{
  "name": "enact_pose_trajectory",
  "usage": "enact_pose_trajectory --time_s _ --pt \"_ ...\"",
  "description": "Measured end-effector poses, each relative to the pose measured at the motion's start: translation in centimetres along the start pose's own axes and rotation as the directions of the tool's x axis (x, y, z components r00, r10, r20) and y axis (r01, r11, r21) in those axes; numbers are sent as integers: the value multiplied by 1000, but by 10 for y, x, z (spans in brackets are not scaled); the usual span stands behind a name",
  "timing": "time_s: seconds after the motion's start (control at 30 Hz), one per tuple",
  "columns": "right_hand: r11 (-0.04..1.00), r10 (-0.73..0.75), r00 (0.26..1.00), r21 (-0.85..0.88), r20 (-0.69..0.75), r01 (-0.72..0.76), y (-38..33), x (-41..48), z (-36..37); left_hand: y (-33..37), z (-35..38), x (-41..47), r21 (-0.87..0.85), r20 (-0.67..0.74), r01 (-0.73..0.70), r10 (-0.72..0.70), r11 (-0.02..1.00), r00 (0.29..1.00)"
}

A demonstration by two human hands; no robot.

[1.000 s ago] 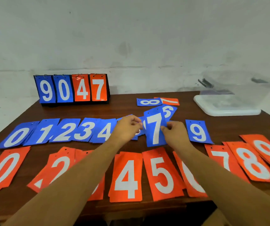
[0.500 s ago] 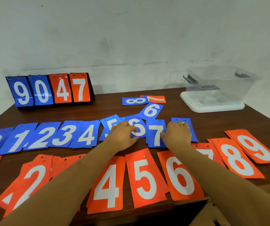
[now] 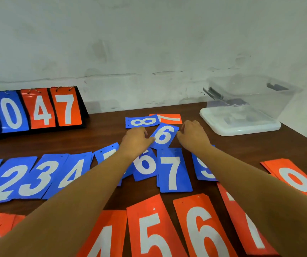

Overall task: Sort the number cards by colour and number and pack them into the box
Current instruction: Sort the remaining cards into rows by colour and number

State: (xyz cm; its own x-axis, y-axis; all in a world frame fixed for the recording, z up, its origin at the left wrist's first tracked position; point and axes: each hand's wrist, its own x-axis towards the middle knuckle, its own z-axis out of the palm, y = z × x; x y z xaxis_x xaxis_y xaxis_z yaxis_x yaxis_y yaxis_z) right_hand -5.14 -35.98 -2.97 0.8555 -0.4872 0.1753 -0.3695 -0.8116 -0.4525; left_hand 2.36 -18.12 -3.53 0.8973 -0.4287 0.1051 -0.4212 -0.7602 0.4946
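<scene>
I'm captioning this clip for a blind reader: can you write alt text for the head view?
Both hands, left hand and right hand, reach for a tilted loose blue 6 card on a wooden table. Nearer lie a row of blue number cards and a row of orange ones; a clear box stands far right.

A dark wooden bench (image 3: 223,145) carries a row of blue number cards (image 3: 37,175) and, nearer the camera, a row of orange number cards (image 3: 149,230). A loose blue 6 card (image 3: 164,135), a blue 8 card (image 3: 141,121) and an orange 7 card (image 3: 169,118) lie farther back. A flip scoreboard (image 3: 37,110) stands at the back left, and a clear plastic box (image 3: 251,95) sits on its white lid (image 3: 240,125) at the back right.
</scene>
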Motion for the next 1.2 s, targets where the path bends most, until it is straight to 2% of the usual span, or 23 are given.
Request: enact_pose_trajectory --time_s 0.2,0.33,0.4,0.47,0.53,0.6,0.67,0.7,0.73,0.8,0.87,0.9,0.97,1.03,1.07,1.1,1.13,1.17,1.2 --pt "996 -58 998 -64 32 59 11 55 19 20 26 57 224 75 38 -56 974 996" --pt "969 -135 989 -201 67 146 19 64 34 28 35 75 149 162 30 -54 988 985" --pt "984 -127 989 -113 78 135 20 67 36 27 35 77 67 128 19 -28 998 991" --pt "994 -86 994 70 67 81 19 68 30 27 32 74 -76 78 -38 44 996 996" --pt "960 -56 998 276 23 47 17 66 18 27 23 68 -232 22 -94 101 968 995" --pt "871 -35 999 489 -17 39 10 59 4 22 5 63 -343 -88 -121 97 932 991" --pt "673 35 999 738 19 -38 2 51 -7 12 -15 63 -473 -235 -73 -46 878 971" --pt "549 75 995 830 70 -100 -3 49 -8 6 -25 61 -588 -254 -34 -145 808 956" --pt "443 108 986 881 130 -165 -8 49 -6 0 -33 58 -715 -206 -1 -209 699 956" --pt "362 148 961 891 235 -273 -22 48 4 -6 -39 49 -866 6 88 -167 493 986" --pt "355 166 929 859 331 -369 -38 44 17 -14 -40 40 -887 105 134 -89 442 990" --pt "360 152 911 837 384 -413 -46 40 23 -19 -41 37 -885 83 121 -102 450 991" --pt "413 63 900 810 430 -416 -58 34 33 -35 -47 34 -877 -10 95 -215 470 977" --pt "510 -18 927 801 374 -313 -67 33 39 -56 -55 34 -861 -91 82 -312 501 946" --pt "617 -29 957 759 288 -210 -70 37 42 -67 -59 34 -848 -116 88 -344 523 932" --pt "769 -50 984 635 170 -71 -71 44 47 -78 -62 34 -835 -124 102 -366 541 922" --pt "899 -107 993 432 54 73 -71 52 53 -90 -64 34 -820 -126 118 -377 561 918" --pt "959 -179 984 222 2 174 -72 59 58 -100 -68 34 -806 -124 133 -384 577 915" --pt "970 -234 972 74 33 231 -73 66 63 -108 -71 33 -792 -122 148 -391 592 912"
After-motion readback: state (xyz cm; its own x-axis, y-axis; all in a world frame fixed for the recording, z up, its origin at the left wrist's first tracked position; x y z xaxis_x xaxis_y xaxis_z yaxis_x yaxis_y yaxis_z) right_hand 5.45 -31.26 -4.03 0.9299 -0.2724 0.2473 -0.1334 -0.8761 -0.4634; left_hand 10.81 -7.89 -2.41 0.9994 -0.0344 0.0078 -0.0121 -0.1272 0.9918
